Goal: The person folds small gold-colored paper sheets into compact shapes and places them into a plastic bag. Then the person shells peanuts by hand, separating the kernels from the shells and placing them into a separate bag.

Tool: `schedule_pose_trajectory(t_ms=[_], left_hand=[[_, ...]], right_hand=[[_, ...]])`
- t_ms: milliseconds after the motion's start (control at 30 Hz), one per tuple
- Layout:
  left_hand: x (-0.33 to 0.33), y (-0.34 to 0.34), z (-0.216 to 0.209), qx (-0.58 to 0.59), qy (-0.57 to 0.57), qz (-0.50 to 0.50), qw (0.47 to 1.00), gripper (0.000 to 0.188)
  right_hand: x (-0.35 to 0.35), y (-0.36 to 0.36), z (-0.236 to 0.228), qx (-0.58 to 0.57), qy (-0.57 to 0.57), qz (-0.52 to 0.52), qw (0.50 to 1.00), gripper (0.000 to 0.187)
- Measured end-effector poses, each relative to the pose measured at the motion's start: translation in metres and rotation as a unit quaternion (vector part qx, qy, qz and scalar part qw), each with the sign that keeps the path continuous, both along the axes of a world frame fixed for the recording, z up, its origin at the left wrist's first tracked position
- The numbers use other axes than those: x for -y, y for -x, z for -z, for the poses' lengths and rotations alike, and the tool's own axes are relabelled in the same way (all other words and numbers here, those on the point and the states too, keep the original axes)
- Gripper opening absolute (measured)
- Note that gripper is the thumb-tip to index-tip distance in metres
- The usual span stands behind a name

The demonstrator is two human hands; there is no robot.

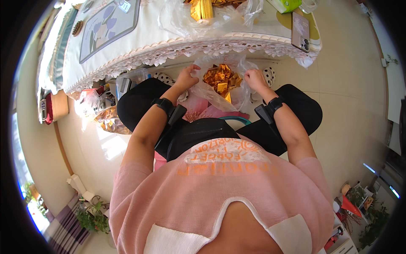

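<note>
Inside clear plastic bag (212,100), gold foil (222,80) is lying crumpled. Likely failure, biggest: bag sagging or tipping, foil spilling, if one side is losing support. Lesser: thin bag wall tearing under uneven pulling. Smallest: single foil strip snagging on bag rim. Left hand (187,78) flanking bag's left, fingers sitting half-curled, gap showing; right hand (256,79) at bag's right, fingers sitting nearly closed; firm hold on bag: cannot tell for either. Pale floor (334,95) spreading around bag; white-clothed table (147,36) standing beyond it; flowered mat (109,29) lying beyond, left; phone (300,31) beyond, right; brush (77,28) farthest left.
</note>
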State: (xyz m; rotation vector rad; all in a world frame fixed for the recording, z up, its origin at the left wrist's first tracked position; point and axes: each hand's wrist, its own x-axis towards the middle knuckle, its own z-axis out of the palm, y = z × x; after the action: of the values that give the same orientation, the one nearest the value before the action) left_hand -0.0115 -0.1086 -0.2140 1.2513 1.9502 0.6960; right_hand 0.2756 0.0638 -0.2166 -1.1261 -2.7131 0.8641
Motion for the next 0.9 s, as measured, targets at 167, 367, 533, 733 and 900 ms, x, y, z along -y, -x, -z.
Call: schedule_pose_trajectory(t_ms=[167,367,533,733,900], left_hand=[[0.013,-0.003,0.009,-0.1,0.167,-0.08,0.978,0.095],[0.007,0.013,0.014,0.086,0.291,-0.069,0.95,0.089],[0.009,0.015,0.012,0.16,0.299,-0.104,0.935,0.071],[0.007,0.008,-0.007,0.277,0.29,-0.152,0.904,0.055],[-0.001,0.006,-0.023,0.271,0.278,-0.148,0.91,0.05]], right_hand=[[-0.001,-0.007,0.012,0.132,0.061,0.087,0.986,0.037],[-0.013,-0.024,0.053,0.196,0.103,0.237,0.946,0.053],[-0.004,-0.028,0.073,-0.037,0.481,0.385,0.787,0.036],[-0.01,-0.022,0.071,-0.05,0.543,0.413,0.729,0.02],[-0.024,-0.016,0.027,-0.012,0.219,0.318,0.922,0.02]])
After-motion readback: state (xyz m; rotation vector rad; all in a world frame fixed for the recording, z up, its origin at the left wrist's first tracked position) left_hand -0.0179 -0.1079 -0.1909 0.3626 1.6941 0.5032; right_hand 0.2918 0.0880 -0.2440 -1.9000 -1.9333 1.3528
